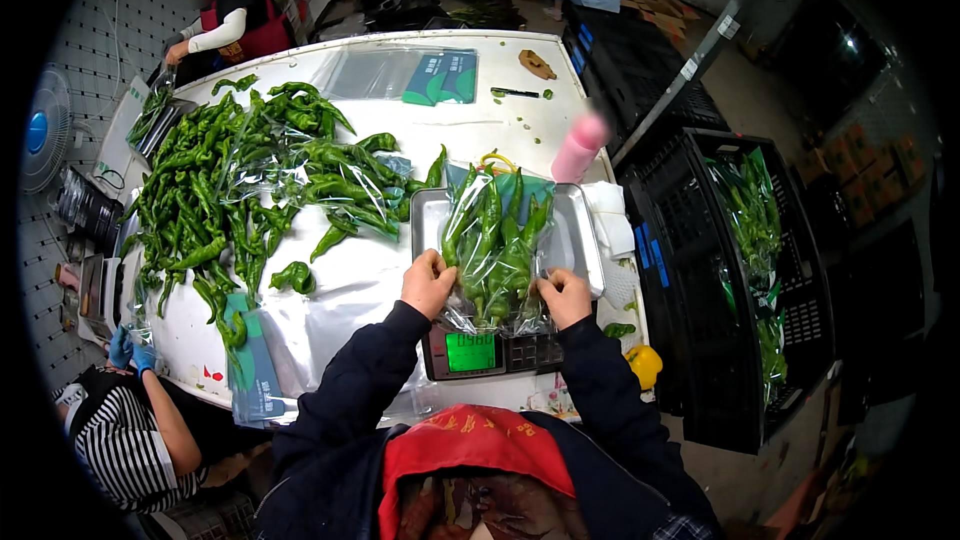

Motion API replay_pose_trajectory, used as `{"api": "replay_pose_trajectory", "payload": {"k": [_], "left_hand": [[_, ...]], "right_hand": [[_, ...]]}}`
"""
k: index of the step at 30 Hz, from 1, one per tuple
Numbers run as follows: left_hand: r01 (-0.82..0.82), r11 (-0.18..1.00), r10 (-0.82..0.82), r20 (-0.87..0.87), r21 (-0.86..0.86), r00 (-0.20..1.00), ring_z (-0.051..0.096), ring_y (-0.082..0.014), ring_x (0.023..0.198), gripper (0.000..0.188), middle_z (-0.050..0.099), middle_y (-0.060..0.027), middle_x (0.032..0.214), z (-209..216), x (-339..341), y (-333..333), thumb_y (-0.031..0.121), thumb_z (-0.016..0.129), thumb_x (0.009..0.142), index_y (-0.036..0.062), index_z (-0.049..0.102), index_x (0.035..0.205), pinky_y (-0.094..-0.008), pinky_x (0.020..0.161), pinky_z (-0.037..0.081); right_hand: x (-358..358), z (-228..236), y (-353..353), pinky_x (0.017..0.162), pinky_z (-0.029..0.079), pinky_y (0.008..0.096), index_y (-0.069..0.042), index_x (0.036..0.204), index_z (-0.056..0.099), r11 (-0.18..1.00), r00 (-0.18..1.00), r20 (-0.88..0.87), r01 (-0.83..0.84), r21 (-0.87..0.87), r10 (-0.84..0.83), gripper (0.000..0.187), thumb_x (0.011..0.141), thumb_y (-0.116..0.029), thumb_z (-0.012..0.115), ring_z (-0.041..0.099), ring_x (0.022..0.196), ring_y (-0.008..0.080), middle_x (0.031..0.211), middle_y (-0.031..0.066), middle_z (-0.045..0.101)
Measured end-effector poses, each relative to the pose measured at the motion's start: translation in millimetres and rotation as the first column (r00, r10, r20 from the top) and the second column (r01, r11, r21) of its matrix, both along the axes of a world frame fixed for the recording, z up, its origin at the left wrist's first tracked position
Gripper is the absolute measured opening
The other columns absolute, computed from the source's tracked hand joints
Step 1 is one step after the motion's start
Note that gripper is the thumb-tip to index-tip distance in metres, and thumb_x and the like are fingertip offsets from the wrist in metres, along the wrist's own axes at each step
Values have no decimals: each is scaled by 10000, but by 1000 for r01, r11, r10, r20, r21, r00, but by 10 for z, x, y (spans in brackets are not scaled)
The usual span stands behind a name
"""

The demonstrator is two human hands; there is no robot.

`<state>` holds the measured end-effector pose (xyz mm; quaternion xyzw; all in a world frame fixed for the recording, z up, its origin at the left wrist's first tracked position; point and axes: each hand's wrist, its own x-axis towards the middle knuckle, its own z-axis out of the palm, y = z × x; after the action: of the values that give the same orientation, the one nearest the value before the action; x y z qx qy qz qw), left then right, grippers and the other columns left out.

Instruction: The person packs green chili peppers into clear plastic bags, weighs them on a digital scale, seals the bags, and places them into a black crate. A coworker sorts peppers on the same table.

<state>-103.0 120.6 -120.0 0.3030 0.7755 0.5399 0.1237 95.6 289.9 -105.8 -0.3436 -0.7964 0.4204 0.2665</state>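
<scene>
Both hands' grip, left hand (427,283) and right hand (566,296), pinches the clear bag of green peppers (497,250) lying on the scale tray (578,230): weighing underway; next, probably adjusting the contents.

1. A clear plastic bag of green peppers (497,245) lies on the metal scale tray, held at its near corners by the left hand (427,283) and right hand (565,297).
2. The scale's screen (470,351), a small rectangle glowing green, sits just near of the bag.
3. Teal flat packs (441,78) lie at the table's far side.
4. Another teal pack (253,370) hangs over the near left edge.
5. Bagged peppers (752,215) fill the black crate at right.
</scene>
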Motion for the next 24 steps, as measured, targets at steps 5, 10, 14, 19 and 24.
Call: {"api": "replay_pose_trajectory", "payload": {"k": [5,10,14,19,24], "left_hand": [[73,997,-74,518,21,852,579,-123,719,468,631,-115,919,321,-5,110,242,682,885,-9,439,1196,-277,565,473],[117,943,-329,815,312,478,632,-149,776,526,633,-121,960,196,-77,62,193,671,892,-83,415,1260,-269,642,521],[110,946,-317,799,306,511,564,-81,709,564,612,-41,875,471,193,-100,92,629,901,-32,357,1380,-219,592,460],[131,885,-440,709,448,552,562,-131,702,647,605,-59,896,779,482,-258,104,650,882,-2,310,1421,-263,645,482],[154,980,-162,59,122,985,588,-172,782,580,593,-94,985,774,538,-386,80,674,837,12,423,1356,-293,679,503]], "right_hand": [[-100,-85,46,554,418,318,17,792,569,831,993,-110,-37,-555,-29,198,834,-149,668,534,591,157,785,49,638],[-185,157,-7,614,465,238,31,1209,501,380,896,-406,-317,-869,-182,356,909,-130,606,604,714,132,913,55,645],[16,-119,-1,877,495,295,13,1343,436,445,838,-546,-481,-755,-19,466,936,-174,568,603,1038,195,1167,116,593],[201,295,-201,976,468,344,-3,1416,365,252,644,-765,-740,-624,-7,547,900,-110,512,560,1158,249,1304,159,532],[325,499,-246,968,447,339,17,1476,234,424,709,-703,-624,-657,-46,736,804,-46,528,568,1112,232,1361,148,468]]}}
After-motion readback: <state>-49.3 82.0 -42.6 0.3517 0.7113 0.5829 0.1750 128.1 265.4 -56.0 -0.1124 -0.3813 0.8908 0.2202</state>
